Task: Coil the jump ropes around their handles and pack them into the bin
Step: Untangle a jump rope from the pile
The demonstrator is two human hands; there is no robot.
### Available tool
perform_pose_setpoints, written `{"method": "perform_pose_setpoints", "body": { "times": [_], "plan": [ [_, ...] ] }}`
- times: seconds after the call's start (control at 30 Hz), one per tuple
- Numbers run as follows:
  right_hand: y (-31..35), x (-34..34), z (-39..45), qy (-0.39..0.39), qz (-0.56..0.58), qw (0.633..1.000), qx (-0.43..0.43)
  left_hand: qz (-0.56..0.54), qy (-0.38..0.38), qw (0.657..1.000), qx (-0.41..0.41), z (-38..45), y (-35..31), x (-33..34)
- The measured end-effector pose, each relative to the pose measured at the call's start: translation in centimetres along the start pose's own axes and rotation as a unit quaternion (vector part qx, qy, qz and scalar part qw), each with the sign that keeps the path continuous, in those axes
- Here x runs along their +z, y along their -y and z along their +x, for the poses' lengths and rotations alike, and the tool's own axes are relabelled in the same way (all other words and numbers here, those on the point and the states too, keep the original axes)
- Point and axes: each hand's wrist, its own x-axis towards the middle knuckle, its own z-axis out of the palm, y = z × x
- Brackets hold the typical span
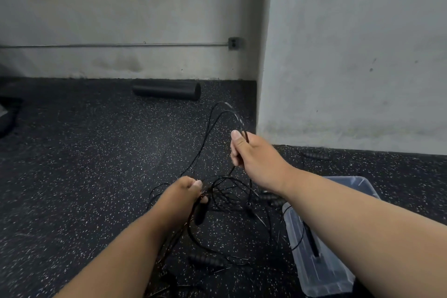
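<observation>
the black speckled rubber floor (96,152) is the biggest thing i have to work over, running wide and open to my left, while the grey concrete wall (350,55) juts out as a corner on my right and hems that side in. the clear plastic bin (319,268) sits low right, partly under my right forearm, with what looks like one black handle and some cord already in it. a black foam roller (167,91) lies far back by the wall, well out of my way.

the tangle of thin black jump ropes (229,198) sprawls on the floor between my arms, loose ribbed black handles (205,260) scattered through it. my right hand (251,152) is raised, thumb and curled fingers pinching a tall loop of cord. my left hand (186,193) is lower, fingers wrapped round a handle and the cord bunched at its top.

i judge i'm mid-coil: best to keep the loop taut, lay each turn tight beside the last on the handle, and draw slack leftward over open floor, clear of the wall corner and bin rim where cord could snag.
</observation>
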Motion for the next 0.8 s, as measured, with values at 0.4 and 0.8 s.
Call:
{"method": "perform_pose_setpoints", "body": {
  "times": [0.4,0.8],
  "plan": [
    [2.0,-2.5,0.5,-0.061,0.126,0.99,-0.03,0.326,-0.046,0.943,-0.05,2.1,5.4,0.5],
    [4.9,-2.8,-1.3,0.011,0.132,0.988,-0.075,0.102,0.124,0.983,0.089,-0.8,-0.9,4.0]
  ]
}}
